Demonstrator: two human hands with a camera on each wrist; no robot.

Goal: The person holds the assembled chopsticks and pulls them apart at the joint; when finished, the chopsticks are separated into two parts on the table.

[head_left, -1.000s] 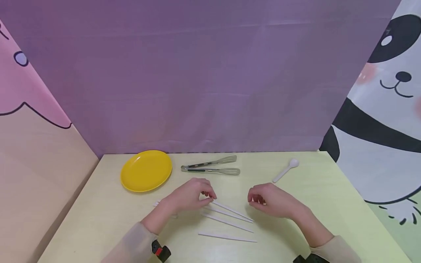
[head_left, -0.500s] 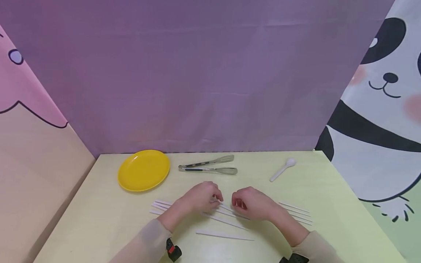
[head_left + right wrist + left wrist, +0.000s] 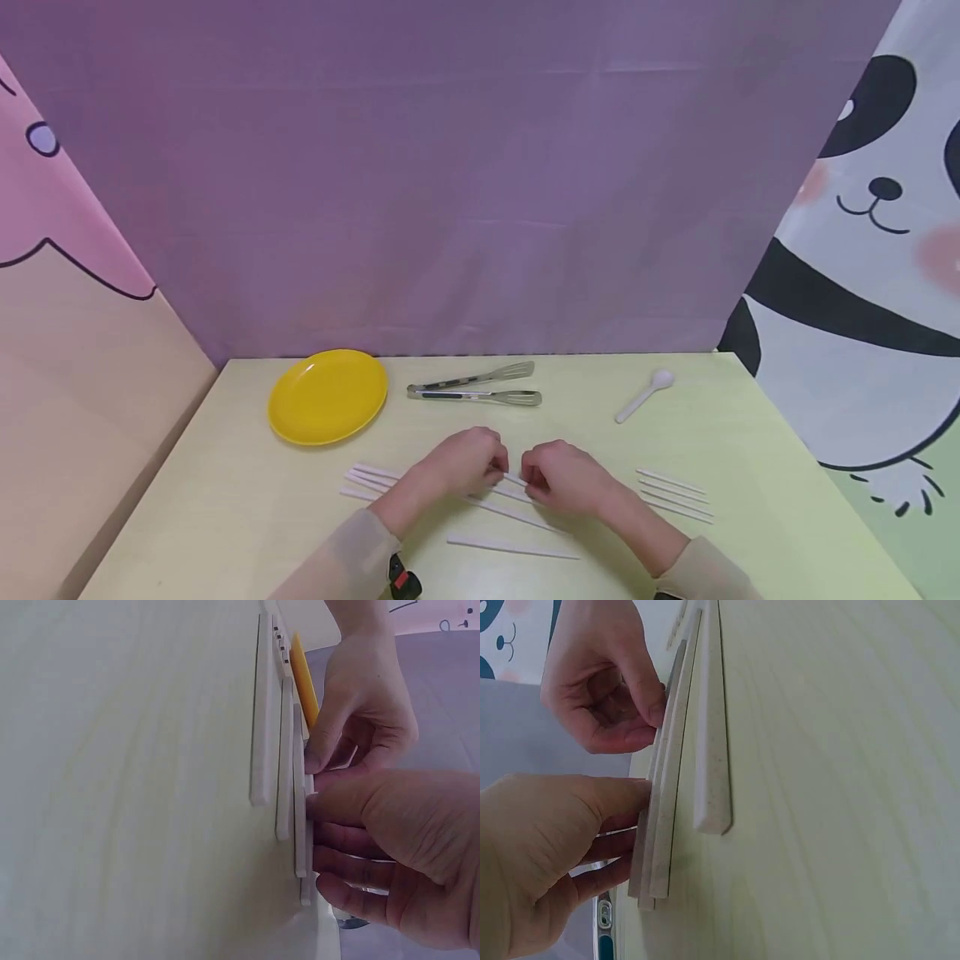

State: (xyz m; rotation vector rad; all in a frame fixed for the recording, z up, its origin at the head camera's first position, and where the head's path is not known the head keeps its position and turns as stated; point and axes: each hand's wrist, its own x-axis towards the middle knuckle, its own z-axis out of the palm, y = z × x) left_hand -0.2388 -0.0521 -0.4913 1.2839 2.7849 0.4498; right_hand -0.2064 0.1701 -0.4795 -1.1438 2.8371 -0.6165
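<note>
Several whitish chopsticks (image 3: pixel 513 547) lie slanted side by side in the middle of the table. My left hand (image 3: pixel 465 461) pinches the farthest chopstick near its left part, thumb on the near side. Close by on the right, my right hand (image 3: pixel 566 477) pinches the same chopstick, its fingers curled at the far side. In the left wrist view the chopsticks (image 3: pixel 676 750) lie close together, one thicker-looking stick (image 3: pixel 714 780) apart from them. The right wrist view has their ends staggered beside my right thumb; the fingers partly hide the farthest chopstick (image 3: pixel 308 847).
A yellow plate (image 3: pixel 328 397) stands at the back left. Metal tongs (image 3: pixel 476 385) lie behind the hands, and a white spoon (image 3: pixel 645 396) at the back right. More white sticks (image 3: pixel 367 477) lie left, partly under my left forearm; others (image 3: pixel 675 496) lie right.
My right hand has moved left to the chopsticks, and my left hand slightly right. Both hands now pinch the farthest chopstick. The sticks on the right have come into sight.
</note>
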